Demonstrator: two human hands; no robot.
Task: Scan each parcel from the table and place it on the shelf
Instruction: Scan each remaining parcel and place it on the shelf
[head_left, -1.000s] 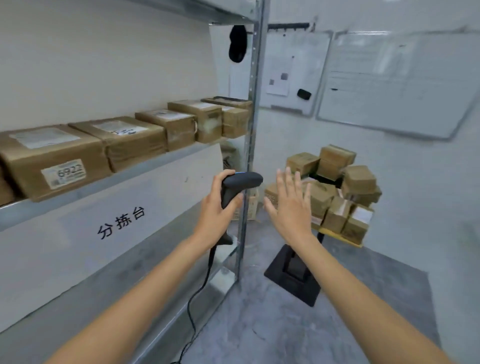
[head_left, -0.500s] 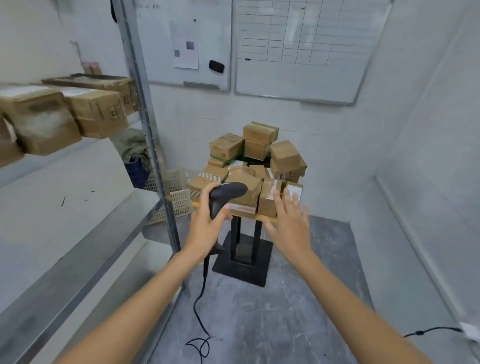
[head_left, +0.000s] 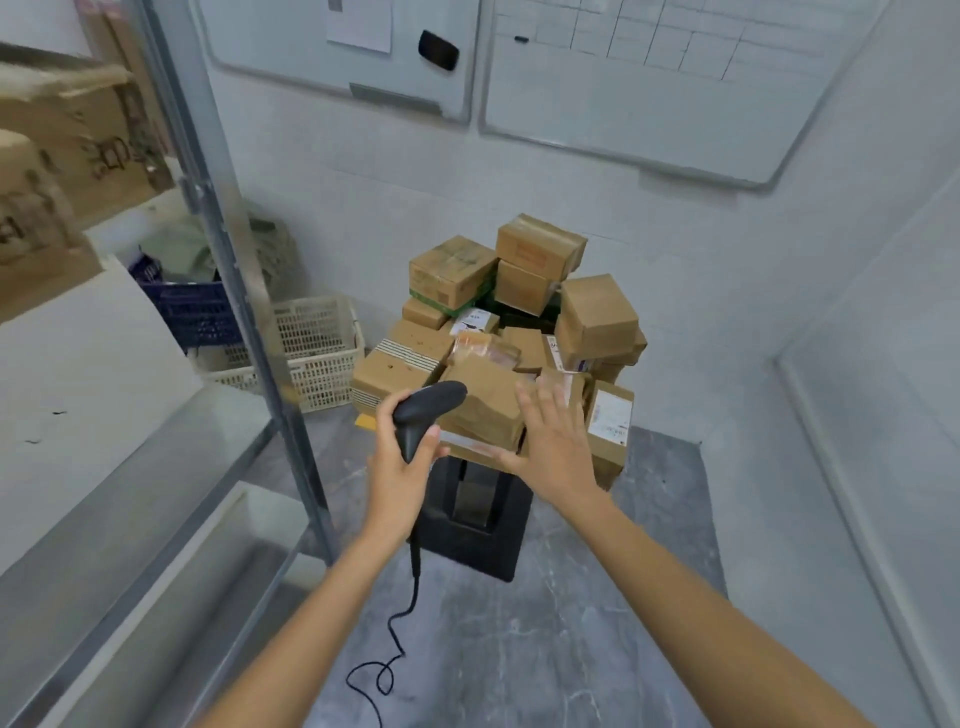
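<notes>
A heap of brown cardboard parcels (head_left: 519, 322) is piled on a small table with a black pedestal (head_left: 475, 525) in front of me. My left hand (head_left: 402, 462) grips a black corded barcode scanner (head_left: 423, 413), held just before the near left side of the heap. My right hand (head_left: 553, 447) reaches toward the front parcels with its fingers spread and straight, holding nothing. The metal shelf (head_left: 130, 499) stands at my left, with parcels (head_left: 67, 150) on its upper level, blurred.
A white plastic basket (head_left: 317, 353) and a blue crate (head_left: 192, 312) sit on the floor behind the shelf post (head_left: 244, 280). Two whiteboards (head_left: 675, 88) hang on the back wall. The scanner cable (head_left: 400, 634) trails over the grey floor.
My view has swung right from the shelf to the parcel table, and I have come closer. Both hands now sit right at the front of the heap.
</notes>
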